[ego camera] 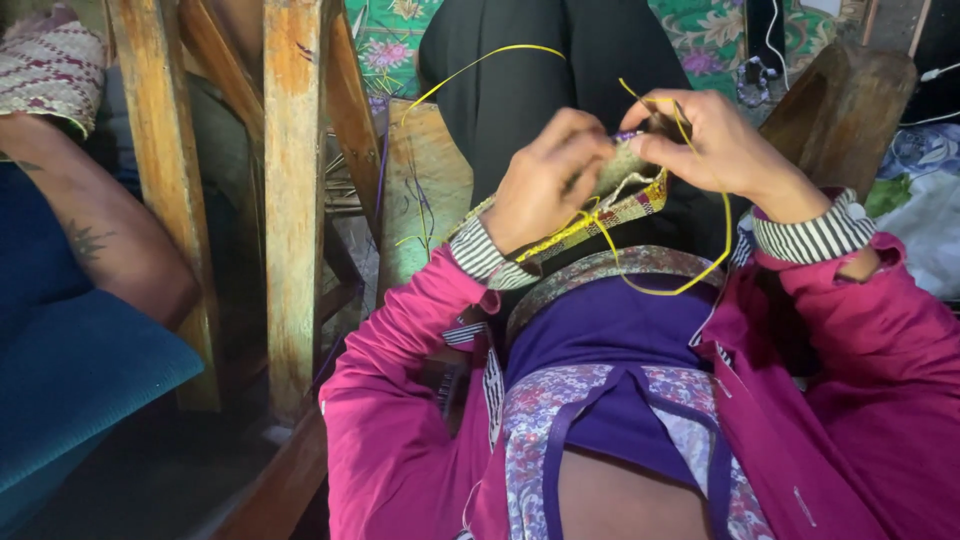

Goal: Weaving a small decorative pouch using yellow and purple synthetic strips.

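Both my hands meet over my lap at a narrow woven band [628, 205] patterned in yellow, red and white. My left hand [545, 180] pinches the band's upper edge with closed fingers. My right hand [715, 140] grips the band's far end and a thin yellow strand [690, 285]. That strand loops down across my lap and another length arcs up to the left over my black trousers [530, 70]. I wear a magenta jacket with striped cuffs.
A wooden frame of upright posts [293, 200] stands at my left. Another person's bare arm [95, 245] rests on blue cloth at far left. A wooden block [840, 110] sits at upper right, with floral cloth [390, 40] and white cables behind.
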